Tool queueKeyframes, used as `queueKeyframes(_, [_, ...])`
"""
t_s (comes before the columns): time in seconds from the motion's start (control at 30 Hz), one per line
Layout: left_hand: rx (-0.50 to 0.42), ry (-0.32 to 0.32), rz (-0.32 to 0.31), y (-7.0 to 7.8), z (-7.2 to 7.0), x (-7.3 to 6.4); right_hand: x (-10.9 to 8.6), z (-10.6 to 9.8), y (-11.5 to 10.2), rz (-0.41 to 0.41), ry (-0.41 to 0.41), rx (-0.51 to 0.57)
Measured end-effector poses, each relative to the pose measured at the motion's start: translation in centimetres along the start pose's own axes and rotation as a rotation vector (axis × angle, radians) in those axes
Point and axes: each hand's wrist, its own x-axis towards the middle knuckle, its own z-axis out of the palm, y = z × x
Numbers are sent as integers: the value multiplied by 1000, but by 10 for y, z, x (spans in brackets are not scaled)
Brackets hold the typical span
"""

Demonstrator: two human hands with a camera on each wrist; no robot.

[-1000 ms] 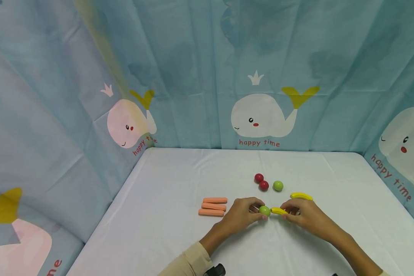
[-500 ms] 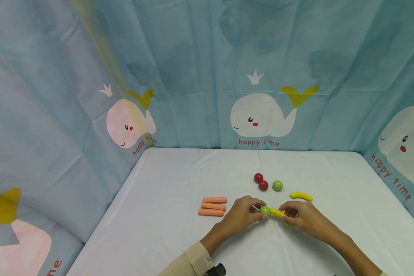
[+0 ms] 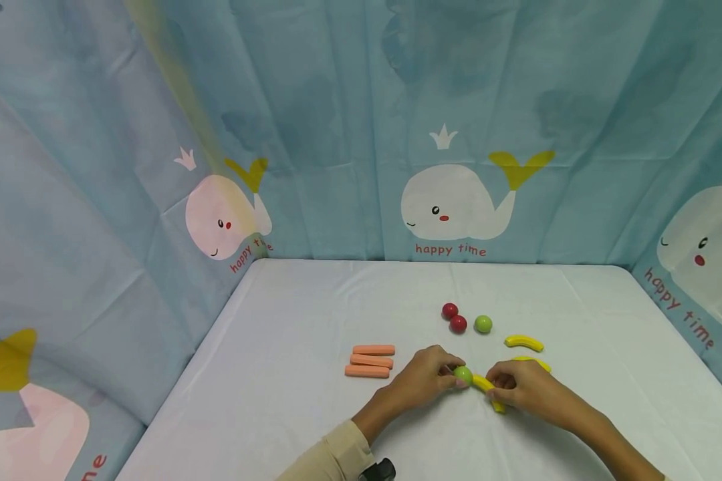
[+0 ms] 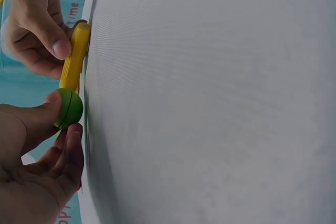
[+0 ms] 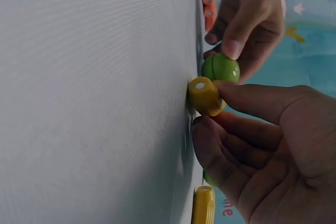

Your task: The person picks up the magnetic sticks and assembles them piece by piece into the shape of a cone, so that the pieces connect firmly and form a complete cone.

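Bearing “happy time” point(image 3: 450, 250) is curtain point(image 3: 337, 100); ball point(image 3: 464, 375) is pinched by left hand point(image 3: 423, 375), banana point(image 4: 76, 56) by right hand point(image 3: 532, 387); ball's seam point(image 4: 69, 107) is wrist-view only.

The left hand point(image 3: 422, 377) and right hand point(image 3: 532, 389) face each other, near but apart, fingers point(image 5: 212, 153) curled in a pinch; both arms point(image 3: 614, 441) slant inward.

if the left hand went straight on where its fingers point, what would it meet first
Probably the yellow banana-shaped piece pinched by the right hand: its near end sits right at the green ball the left hand holds, though whether they touch is unclear.
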Motion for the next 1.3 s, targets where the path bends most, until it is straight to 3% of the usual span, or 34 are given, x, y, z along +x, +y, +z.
queueKeyframes(0.23, [-6, -11, -24, 0, 0, 0, 0, -1, -3, 55, -55, -22])
queueKeyframes(0.37, [-28, 4, -28, 0, 0, 0, -2, 0, -4, 35, -66, -15])
queueKeyframes(0.57, [7, 21, -9, 1, 0, 0, -2, 2, -2, 19, -76, -6])
queueKeyframes(0.9, [-18, 101, -52, 5, 11, -3, -3, 7, -2, -47, -97, 40])
queueKeyframes(1.13, [3, 114, -99, 10, 16, -2, -3, 3, -1, -36, -47, -16])
queueKeyframes(1.3, [19, 108, -118, 13, 16, -3, -4, -6, 3, 12, 53, -89])
